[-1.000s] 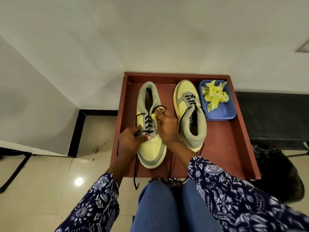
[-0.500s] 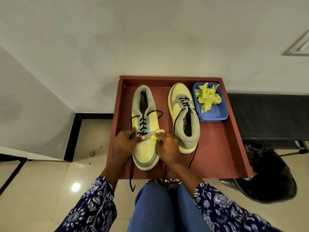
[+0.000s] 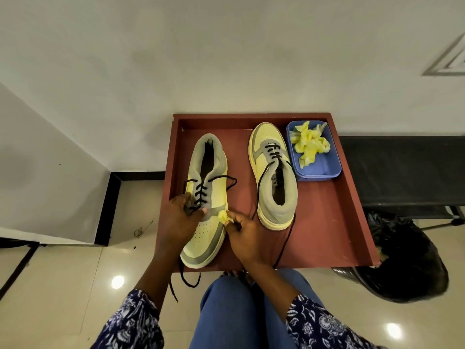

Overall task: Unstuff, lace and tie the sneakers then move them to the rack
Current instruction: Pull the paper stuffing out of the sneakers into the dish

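Observation:
Two yellow and grey sneakers with black laces lie on a red-brown tray (image 3: 334, 222). The left sneaker (image 3: 207, 222) points its toe toward me; the right sneaker (image 3: 274, 177) points its toe away. My left hand (image 3: 180, 217) grips the left sneaker at its laced middle, thumb over the laces. Beside that shoe's right edge, my right hand (image 3: 242, 238) pinches a small crumpled yellow paper wad (image 3: 224, 216). Loose lace ends hang over the tray's front edge.
A blue tub (image 3: 318, 170) at the tray's back right holds more crumpled yellow paper (image 3: 308, 144). A black bag (image 3: 407, 260) sits on the floor to the right, under a dark bench (image 3: 402, 170). My blue-trousered knees are below the tray. White walls stand behind.
My right hand has drawn back from the left sneaker's laces to its right side, carrying the yellow wad. My left hand stays on the shoe. The camera tilted slightly.

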{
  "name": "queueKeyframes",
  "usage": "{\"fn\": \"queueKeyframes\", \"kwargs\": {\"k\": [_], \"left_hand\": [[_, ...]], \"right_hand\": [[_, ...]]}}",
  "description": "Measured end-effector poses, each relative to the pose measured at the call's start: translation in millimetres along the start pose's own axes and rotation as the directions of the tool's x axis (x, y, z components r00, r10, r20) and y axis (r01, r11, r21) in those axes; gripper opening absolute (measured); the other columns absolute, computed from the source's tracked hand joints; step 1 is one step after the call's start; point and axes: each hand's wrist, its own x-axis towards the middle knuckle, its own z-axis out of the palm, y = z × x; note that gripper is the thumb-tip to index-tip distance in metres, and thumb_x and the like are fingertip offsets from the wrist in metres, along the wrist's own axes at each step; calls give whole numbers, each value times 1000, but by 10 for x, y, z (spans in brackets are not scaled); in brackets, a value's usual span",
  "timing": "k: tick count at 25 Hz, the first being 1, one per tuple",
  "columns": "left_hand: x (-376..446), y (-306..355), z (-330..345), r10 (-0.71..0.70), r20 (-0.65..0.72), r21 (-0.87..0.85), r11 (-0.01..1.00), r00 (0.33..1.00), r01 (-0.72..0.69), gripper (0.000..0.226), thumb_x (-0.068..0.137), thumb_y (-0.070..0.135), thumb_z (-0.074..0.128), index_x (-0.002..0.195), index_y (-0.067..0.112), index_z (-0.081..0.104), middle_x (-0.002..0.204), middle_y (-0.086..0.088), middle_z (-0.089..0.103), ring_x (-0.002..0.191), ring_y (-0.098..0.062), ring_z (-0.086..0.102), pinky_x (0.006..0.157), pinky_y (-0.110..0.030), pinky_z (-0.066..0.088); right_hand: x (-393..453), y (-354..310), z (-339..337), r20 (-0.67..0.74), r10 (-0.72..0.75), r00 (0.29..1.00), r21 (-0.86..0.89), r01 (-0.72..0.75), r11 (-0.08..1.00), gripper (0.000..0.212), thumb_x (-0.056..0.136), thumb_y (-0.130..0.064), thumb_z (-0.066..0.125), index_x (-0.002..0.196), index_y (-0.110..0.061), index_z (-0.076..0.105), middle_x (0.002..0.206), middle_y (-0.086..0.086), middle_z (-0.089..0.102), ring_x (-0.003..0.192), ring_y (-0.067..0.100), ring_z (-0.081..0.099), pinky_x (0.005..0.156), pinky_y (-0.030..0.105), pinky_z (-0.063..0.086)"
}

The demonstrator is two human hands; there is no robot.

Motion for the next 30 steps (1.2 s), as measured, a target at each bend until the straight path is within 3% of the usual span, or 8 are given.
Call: {"fn": "queueKeyframes", "kwargs": {"k": [5,8,12,18,20,24,27,30], "left_hand": [[-43,6,133,-9,-80,-98,995,997,1,51,88,25,60,135,13,44,136,-9,50,123,-23,48,92,-24,34],[-50,14,124,-27,-80,-123,992,996,17,51,88,24,60,135,13,45,139,-8,47,126,-23,45,92,-23,30],[-39,25,124,-37,-59,-130,991,998,29,52,88,24,60,136,14,44,141,-8,46,128,-23,42,94,-25,29],[-39,28,93,-69,-38,-138,988,997,63,52,88,26,61,136,15,44,142,-5,43,130,-22,39,95,-24,26],[-45,26,92,-75,-33,-142,987,997,70,52,87,26,61,136,16,44,142,-6,44,130,-22,40,94,-24,27],[-54,44,91,-92,-41,-164,983,995,84,51,88,23,61,135,15,45,141,-6,46,128,-23,42,92,-24,27],[-75,102,73,-106,-40,-185,978,994,97,50,88,22,60,135,13,45,141,-6,45,128,-23,41,91,-23,26],[-84,123,68,-115,-35,-194,975,993,106,50,88,22,60,135,14,45,140,-7,46,127,-23,42,93,-24,28]], "right_hand": [[74,-79,18,-86,55,995,11,-55,998,20,88,-11,57,107,-7,62,104,8,69,87,16,60,76,21,44],[213,-144,59,-120,67,991,-14,-69,998,20,89,-9,54,105,-6,65,104,8,69,94,23,64,76,20,43],[537,-277,79,-169,92,981,-7,-95,995,20,88,-8,54,102,-7,68,103,12,71,96,29,64,83,33,49],[871,-533,64,-226,162,961,21,-162,987,20,88,-12,50,100,-13,67,104,10,70,97,29,62,78,28,45],[850,-494,79,-219,134,966,-5,-138,990,22,89,-13,50,102,-14,67,106,10,70,98,29,63,81,30,47],[710,-317,67,-155,85,984,8,-85,996,21,89,-3,50,101,-6,67,104,10,70,97,23,63,79,21,43],[498,-192,81,-110,93,990,35,-90,995,18,87,1,50,93,-5,66,96,10,70,87,19,60,77,24,43],[263,-76,106,-156,72,985,-55,-82,995,16,87,-4,52,91,-8,67,95,8,71,86,23,62,75,29,46]]}}
